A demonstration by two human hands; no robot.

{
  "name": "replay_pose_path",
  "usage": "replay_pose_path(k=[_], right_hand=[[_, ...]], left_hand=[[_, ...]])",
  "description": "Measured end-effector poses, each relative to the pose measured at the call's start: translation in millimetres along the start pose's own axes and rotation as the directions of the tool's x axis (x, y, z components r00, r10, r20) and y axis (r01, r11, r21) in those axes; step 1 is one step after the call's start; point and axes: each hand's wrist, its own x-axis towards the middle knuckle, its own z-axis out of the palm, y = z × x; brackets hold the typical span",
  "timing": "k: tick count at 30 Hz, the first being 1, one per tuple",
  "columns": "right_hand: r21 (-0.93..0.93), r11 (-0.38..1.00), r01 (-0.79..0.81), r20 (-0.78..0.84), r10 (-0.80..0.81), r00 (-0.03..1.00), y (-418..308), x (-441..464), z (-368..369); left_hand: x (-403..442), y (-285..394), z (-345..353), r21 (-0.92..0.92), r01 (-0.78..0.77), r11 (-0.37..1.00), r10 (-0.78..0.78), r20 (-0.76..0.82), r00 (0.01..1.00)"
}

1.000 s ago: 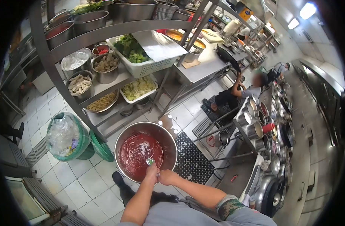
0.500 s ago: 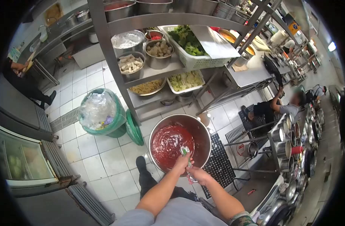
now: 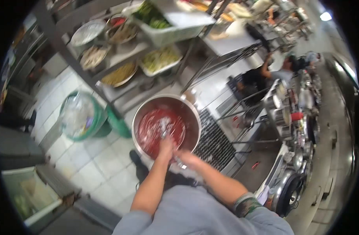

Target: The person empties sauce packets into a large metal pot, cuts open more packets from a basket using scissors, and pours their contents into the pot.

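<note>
A large steel pot (image 3: 192, 121) stands on the floor with glossy red liquid or paste (image 3: 149, 131) inside. Over its near edge, my left hand (image 3: 167, 148) is closed around a silvery, shaft-like object (image 3: 164, 134), whose upper part shows above the fist against the red contents. My right hand (image 3: 188, 159), blurred, is closed near the object's lower end, just right of my left hand. A bright end of it (image 3: 182, 166) sticks out below. Motion blur hides the finger details and the object's exact kind.
Left of the pot stand a green bin (image 3: 97, 117) with plastic waste and its green lid (image 3: 117, 122). Behind is a steel rack (image 3: 128, 55) with food containers. A black mat (image 3: 214, 141) lies to the right, near metal pots (image 3: 281, 117) and a seated person (image 3: 279, 73).
The view has swung, shifting the pot left and up compared with half a second ago. Both hands remain together at the silvery object over the pot's near side.
</note>
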Motion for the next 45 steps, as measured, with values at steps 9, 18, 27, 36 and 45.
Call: replay_pose_path(k=[9,18,27,36,45], right_hand=[[-0.348,0.93,0.117,-0.209,-0.199,0.957,-9.6,-13.3,21.8],[-0.294,0.954,0.054,-0.103,-0.088,0.991,-18.6,-38.7,16.4],[-0.842,0.536,0.069,-0.215,-0.45,0.867,15.3,-28.6,0.3],[-0.837,0.536,0.115,-0.186,-0.475,0.86,-13.6,-53.3,12.8],[0.014,0.994,0.107,0.053,-0.107,0.993,6.2,-27.1,-12.8]], left_hand=[[-0.7,-3.2,-3.0,-0.057,0.016,0.998,-0.016,-0.002,1.0],[40.4,-59.0,-22.0,0.028,-0.219,0.975,0.206,0.246,0.947],[-37.6,3.7,18.7,0.064,-0.006,0.998,0.007,-0.017,1.0],[-8.8,-1.1,25.0,0.36,-0.065,0.931,0.086,-0.041,0.995],[-19.2,8.6,14.0,0.305,-0.112,0.946,0.092,0.079,0.993]])
